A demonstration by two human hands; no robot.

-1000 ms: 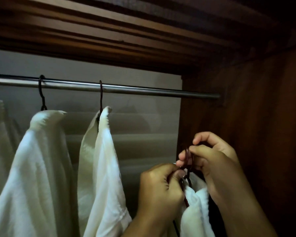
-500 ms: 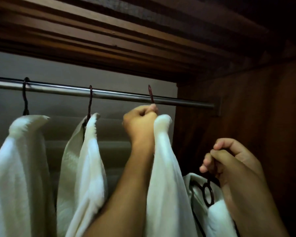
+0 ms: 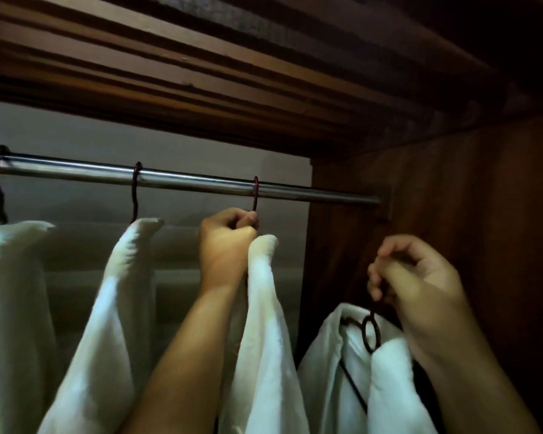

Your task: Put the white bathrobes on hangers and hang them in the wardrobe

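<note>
Dark wood wardrobe (image 3: 452, 214), steel rail (image 3: 295, 191) spanning interior. Left hand (image 3: 229, 245) raised on extended arm, fingers curled round stem of hanger hook (image 3: 255, 195) looped over rail; white bathrobe (image 3: 264, 324) hangs below fist. Right hand (image 3: 420, 286) lower, near side wall, fingertips pinching stem of second hanger (image 3: 370, 333); second bathrobe (image 3: 386, 386) on it, held under rail height. Outer robe (image 3: 10, 292), inner robe (image 3: 116, 308) hang on rail at left.
</note>
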